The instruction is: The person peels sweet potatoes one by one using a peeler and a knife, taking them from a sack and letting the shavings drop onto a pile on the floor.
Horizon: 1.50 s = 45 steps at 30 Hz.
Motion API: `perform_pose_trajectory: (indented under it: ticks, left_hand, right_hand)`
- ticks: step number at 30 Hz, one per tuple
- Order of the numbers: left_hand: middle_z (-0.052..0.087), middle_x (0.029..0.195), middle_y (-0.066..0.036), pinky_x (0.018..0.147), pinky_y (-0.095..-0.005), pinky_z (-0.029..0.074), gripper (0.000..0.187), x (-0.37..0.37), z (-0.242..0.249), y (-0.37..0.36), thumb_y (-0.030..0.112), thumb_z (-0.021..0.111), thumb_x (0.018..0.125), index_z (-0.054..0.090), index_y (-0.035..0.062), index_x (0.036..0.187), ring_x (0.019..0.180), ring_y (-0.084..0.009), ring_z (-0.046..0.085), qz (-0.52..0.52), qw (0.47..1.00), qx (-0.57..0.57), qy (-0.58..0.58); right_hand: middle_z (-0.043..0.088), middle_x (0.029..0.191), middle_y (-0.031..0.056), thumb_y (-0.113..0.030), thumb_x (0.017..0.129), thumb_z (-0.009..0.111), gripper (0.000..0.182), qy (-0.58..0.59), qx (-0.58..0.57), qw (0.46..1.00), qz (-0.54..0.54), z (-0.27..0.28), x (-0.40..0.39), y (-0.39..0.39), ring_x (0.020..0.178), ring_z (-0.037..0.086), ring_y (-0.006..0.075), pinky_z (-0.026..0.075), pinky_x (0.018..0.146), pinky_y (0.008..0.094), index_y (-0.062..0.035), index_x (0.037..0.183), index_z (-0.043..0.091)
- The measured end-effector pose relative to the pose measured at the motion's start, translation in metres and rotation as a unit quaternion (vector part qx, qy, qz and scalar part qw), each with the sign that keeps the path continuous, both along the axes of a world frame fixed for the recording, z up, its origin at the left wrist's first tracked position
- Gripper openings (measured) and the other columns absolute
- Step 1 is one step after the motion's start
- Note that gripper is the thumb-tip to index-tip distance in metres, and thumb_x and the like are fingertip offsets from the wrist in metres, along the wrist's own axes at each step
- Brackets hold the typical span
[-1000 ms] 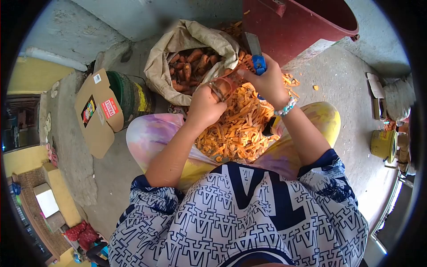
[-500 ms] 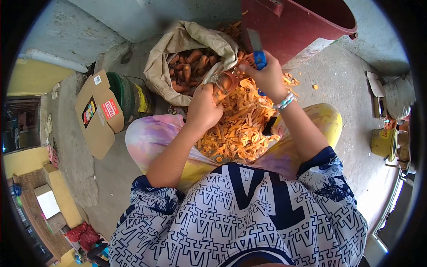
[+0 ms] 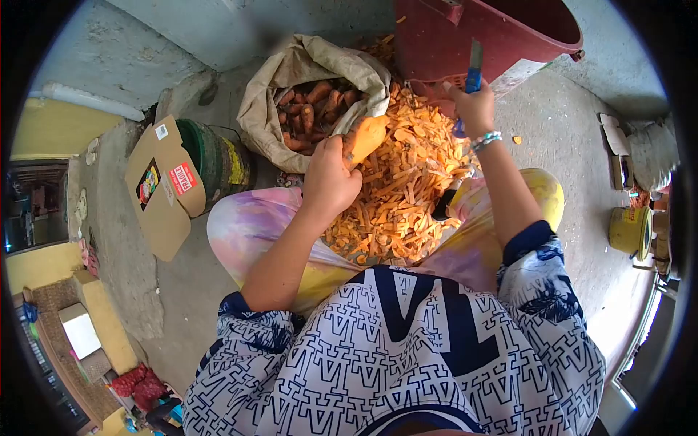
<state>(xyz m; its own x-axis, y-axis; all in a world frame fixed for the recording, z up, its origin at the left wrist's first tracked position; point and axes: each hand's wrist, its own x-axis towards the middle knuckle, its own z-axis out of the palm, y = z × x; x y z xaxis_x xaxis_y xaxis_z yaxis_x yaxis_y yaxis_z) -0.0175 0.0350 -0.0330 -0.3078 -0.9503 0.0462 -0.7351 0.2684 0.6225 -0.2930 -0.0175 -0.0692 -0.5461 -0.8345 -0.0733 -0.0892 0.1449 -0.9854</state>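
Note:
My left hand (image 3: 331, 178) is wrapped around a thick carrot (image 3: 367, 136), whose far end shows bright orange flesh with darker skin lower down. My right hand (image 3: 476, 112) grips a blue-handled knife (image 3: 475, 65), blade pointing up and away, clear of the carrot and in front of the red bin. Below both hands, a heap of orange peelings (image 3: 396, 207) spreads over the floor between my legs. An open sack (image 3: 258, 109) of unpeeled, dirt-marked carrots (image 3: 309, 116) stands just beyond my left hand.
A large red bin (image 3: 502, 43) rises at the back right. To the left, a green bucket (image 3: 218, 160) stands behind a cardboard flap (image 3: 163, 189). A yellow bucket (image 3: 630, 231) sits far right. Concrete floor (image 3: 574, 145) surrounds me.
My right hand has moved right and slightly up with the knife, away from the carrot. The carrot now shows a broad orange peeled surface; my left hand has stayed nearly in place.

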Motion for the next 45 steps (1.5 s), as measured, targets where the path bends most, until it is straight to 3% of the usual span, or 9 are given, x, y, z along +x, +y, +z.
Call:
perform_pose_trajectory:
  ticks: [7,12,19,28,29,37,40,41,45]
  left_hand:
    - [0.05,0.101,-0.023,0.079,-0.0422,0.043,0.037,0.001,0.004,0.0,0.004,0.061,0.065,0.047,-0.0067,0.096,0.091,-0.0398,0.051,0.026,0.998,0.052,-0.022]
    - [0.052,0.096,-0.025,0.079,-0.0432,0.042,0.034,0.01,-0.01,-0.009,0.005,0.06,0.063,0.048,-0.0077,0.091,0.09,-0.0416,0.051,0.031,0.994,0.076,0.074]
    - [0.052,0.093,-0.025,0.078,-0.0434,0.041,0.032,0.008,-0.014,-0.004,0.006,0.061,0.062,0.048,-0.0074,0.088,0.09,-0.0415,0.05,0.019,0.992,0.074,0.1]
    - [0.052,0.093,-0.024,0.079,-0.0419,0.042,0.033,0.006,-0.002,-0.002,0.004,0.06,0.062,0.048,-0.0076,0.091,0.09,-0.0404,0.051,0.02,0.998,0.044,0.041]
    - [0.052,0.093,-0.024,0.079,-0.0419,0.042,0.033,0.007,-0.003,0.001,0.004,0.06,0.062,0.048,-0.0076,0.091,0.09,-0.0404,0.051,0.018,0.998,0.046,0.04]
    - [0.053,0.09,-0.023,0.077,-0.0431,0.042,0.029,0.011,-0.005,-0.004,0.002,0.059,0.062,0.05,-0.006,0.088,0.088,-0.0409,0.05,0.037,0.996,0.028,0.072]
    - [0.055,0.091,-0.022,0.077,-0.0412,0.043,0.03,0.009,-0.007,-0.002,0.001,0.058,0.062,0.051,-0.0062,0.09,0.086,-0.0394,0.053,0.029,0.994,0.017,0.101]
    - [0.055,0.091,-0.022,0.077,-0.0412,0.043,0.03,0.012,-0.007,-0.001,0.001,0.058,0.062,0.051,-0.0062,0.09,0.086,-0.0394,0.053,0.028,0.995,0.017,0.1]
    - [0.056,0.09,-0.007,0.074,-0.0235,0.043,0.044,0.024,-0.011,-0.004,-0.005,0.055,0.067,0.048,-0.0041,0.109,0.083,-0.0139,0.055,0.037,0.98,0.086,0.178]
  right_hand:
    - [0.054,0.066,-0.001,-0.022,0.064,0.08,0.036,0.175,-0.039,0.983,0.031,-0.025,0.026,0.009,0.059,0.051,0.0101,0.043,0.052,0.0264,-0.003,0.076,0.052]
    - [0.059,0.069,0.0005,-0.018,0.068,0.077,0.028,-0.007,0.06,0.997,0.039,0.031,0.027,0.014,0.057,0.053,0.0095,0.046,0.053,0.0273,-0.0049,0.079,0.055]
    - [0.058,0.068,0.0003,-0.018,0.068,0.078,0.029,0.168,0.041,0.985,-0.026,0.004,0.022,0.006,0.054,0.051,0.0078,0.042,0.047,0.0237,-0.0037,0.083,0.057]
    - [0.057,0.068,0.0005,-0.018,0.066,0.079,0.031,0.006,-0.003,0.994,0.113,0.017,0.062,0.019,0.056,0.05,0.0085,0.043,0.051,0.0246,-0.0033,0.081,0.055]
    - [0.058,0.069,0.0019,-0.015,0.067,0.078,0.03,0.19,0.048,0.979,0.053,0.001,0.043,0.007,0.058,0.052,0.0089,0.044,0.053,0.0244,-0.002,0.083,0.056]
    - [0.054,0.068,-0.0019,-0.016,0.07,0.076,0.028,-0.081,-0.024,0.992,0.095,0.037,0.07,0.022,0.05,0.046,0.0062,0.04,0.046,0.0238,-0.0038,0.083,0.054]
    - [0.051,0.066,-0.0026,-0.018,0.068,0.077,0.032,-0.022,0.019,0.996,0.081,0.029,0.076,0.025,0.052,0.046,0.0073,0.04,0.046,0.0259,-0.0043,0.083,0.053]
    - [0.055,0.068,-0.0011,-0.018,0.069,0.076,0.031,0.19,0.014,0.982,-0.004,-0.003,0.044,0.006,0.053,0.049,0.0082,0.041,0.046,0.0252,-0.0036,0.086,0.055]
    - [0.06,0.069,0.0016,-0.015,0.071,0.074,0.027,0.024,0.009,1.0,-0.003,-0.002,0.004,-0.009,0.052,0.052,0.0082,0.041,0.044,0.0236,-0.0027,0.087,0.057]
